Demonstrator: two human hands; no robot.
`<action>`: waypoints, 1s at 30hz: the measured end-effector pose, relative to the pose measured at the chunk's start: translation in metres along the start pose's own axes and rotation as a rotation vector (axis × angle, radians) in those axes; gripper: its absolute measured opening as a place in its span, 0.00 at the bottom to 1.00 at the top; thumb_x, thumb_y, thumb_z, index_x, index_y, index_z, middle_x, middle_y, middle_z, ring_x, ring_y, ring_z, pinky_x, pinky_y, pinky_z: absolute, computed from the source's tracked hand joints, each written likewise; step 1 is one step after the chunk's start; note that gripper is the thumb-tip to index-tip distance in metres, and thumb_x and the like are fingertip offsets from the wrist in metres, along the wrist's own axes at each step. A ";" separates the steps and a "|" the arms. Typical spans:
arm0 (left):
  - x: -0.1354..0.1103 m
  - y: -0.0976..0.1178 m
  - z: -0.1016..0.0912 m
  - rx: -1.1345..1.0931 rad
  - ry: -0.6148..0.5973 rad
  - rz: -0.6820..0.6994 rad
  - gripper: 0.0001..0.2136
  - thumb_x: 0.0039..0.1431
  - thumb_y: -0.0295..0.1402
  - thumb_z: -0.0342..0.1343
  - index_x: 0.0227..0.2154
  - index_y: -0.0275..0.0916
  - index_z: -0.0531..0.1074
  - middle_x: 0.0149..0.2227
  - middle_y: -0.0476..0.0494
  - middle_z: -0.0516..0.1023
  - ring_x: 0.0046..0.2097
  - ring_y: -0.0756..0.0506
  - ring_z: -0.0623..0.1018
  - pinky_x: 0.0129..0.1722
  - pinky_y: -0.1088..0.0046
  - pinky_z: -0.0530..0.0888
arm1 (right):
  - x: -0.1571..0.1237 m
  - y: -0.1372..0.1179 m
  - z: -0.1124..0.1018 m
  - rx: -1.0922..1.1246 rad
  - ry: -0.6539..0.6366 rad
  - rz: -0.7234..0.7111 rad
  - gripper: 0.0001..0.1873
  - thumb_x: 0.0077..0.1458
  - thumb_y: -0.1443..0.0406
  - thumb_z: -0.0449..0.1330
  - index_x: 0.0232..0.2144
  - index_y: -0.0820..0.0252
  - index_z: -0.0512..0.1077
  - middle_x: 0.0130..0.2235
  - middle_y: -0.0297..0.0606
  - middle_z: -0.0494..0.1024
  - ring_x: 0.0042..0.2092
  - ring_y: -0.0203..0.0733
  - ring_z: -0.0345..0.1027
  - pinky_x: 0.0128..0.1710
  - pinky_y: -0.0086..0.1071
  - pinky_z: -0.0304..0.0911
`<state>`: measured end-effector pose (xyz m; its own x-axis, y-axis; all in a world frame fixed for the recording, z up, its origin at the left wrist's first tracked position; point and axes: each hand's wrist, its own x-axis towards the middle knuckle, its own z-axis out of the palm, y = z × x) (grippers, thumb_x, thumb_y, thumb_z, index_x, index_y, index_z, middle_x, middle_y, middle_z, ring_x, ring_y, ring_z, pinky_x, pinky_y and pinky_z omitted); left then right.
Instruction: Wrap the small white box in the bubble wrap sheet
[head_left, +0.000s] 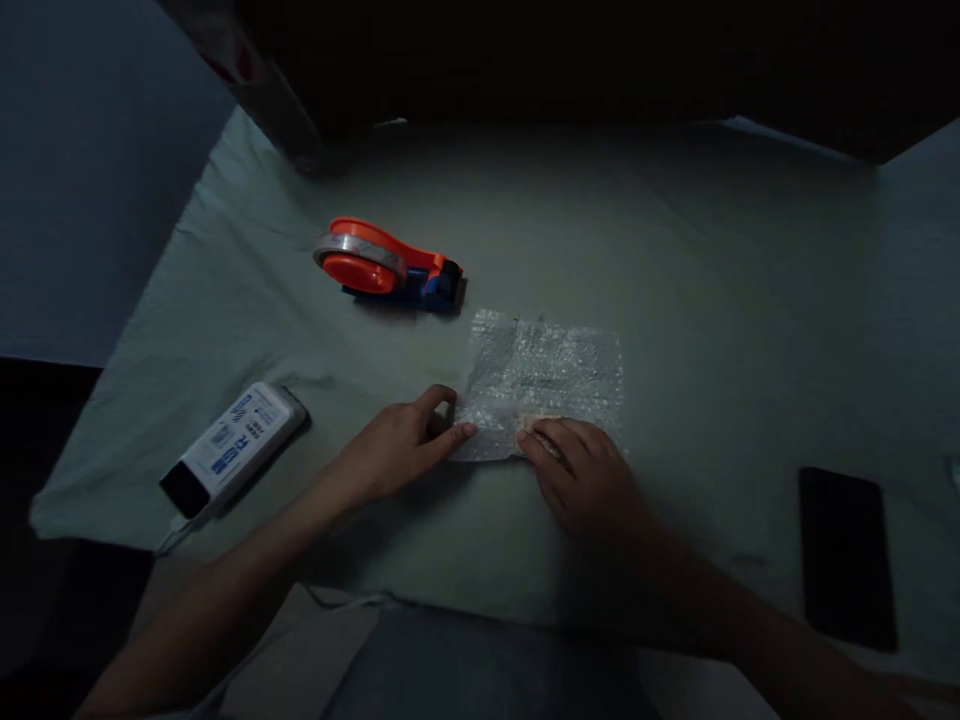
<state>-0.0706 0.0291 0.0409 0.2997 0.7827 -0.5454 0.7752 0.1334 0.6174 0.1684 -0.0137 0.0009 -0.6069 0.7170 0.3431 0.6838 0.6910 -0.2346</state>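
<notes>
A sheet of clear bubble wrap (551, 375) lies flat on the pale green cloth (675, 250) in the middle of the table. My left hand (397, 450) pinches the sheet's near left corner between thumb and fingers. My right hand (581, 475) presses down on the sheet's near edge, fingers curled over something small and pale that I cannot make out.
An orange tape dispenser (386, 265) with a blue blade end lies behind my left hand. A white power bank (236, 450) with a cable sits at the near left. A black phone (847, 555) lies at the near right. The surroundings are dark.
</notes>
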 end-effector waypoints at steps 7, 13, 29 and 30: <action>0.013 -0.001 0.006 -0.169 0.023 0.042 0.23 0.58 0.48 0.52 0.53 0.43 0.62 0.23 0.55 0.68 0.26 0.50 0.70 0.27 0.77 0.64 | -0.001 -0.006 0.002 -0.125 -0.055 0.033 0.19 0.56 0.72 0.55 0.49 0.61 0.71 0.47 0.47 0.75 0.49 0.48 0.65 0.52 0.49 0.61; 0.026 -0.002 0.004 -0.164 -0.072 0.050 0.20 0.56 0.51 0.51 0.31 0.37 0.74 0.27 0.49 0.72 0.29 0.49 0.70 0.27 0.77 0.64 | -0.002 -0.010 0.003 -0.170 -0.052 0.058 0.17 0.56 0.70 0.56 0.48 0.59 0.71 0.47 0.44 0.75 0.48 0.46 0.65 0.56 0.53 0.56; 0.017 0.039 0.025 -0.292 0.119 0.169 0.07 0.53 0.35 0.57 0.32 0.37 0.72 0.33 0.47 0.74 0.35 0.49 0.73 0.33 0.75 0.70 | 0.004 -0.017 0.003 -0.163 -0.045 0.125 0.12 0.55 0.70 0.54 0.42 0.60 0.72 0.42 0.45 0.75 0.45 0.47 0.66 0.58 0.57 0.52; 0.018 0.041 0.026 -0.291 0.108 0.184 0.07 0.54 0.35 0.56 0.33 0.37 0.72 0.34 0.46 0.74 0.35 0.49 0.73 0.33 0.75 0.70 | 0.003 -0.016 0.003 -0.157 -0.045 0.115 0.12 0.55 0.70 0.54 0.42 0.60 0.72 0.43 0.46 0.75 0.46 0.47 0.66 0.58 0.58 0.52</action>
<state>-0.0186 0.0329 0.0415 0.3470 0.8674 -0.3568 0.5181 0.1398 0.8438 0.1541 -0.0223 0.0035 -0.5361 0.7963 0.2800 0.8023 0.5838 -0.1243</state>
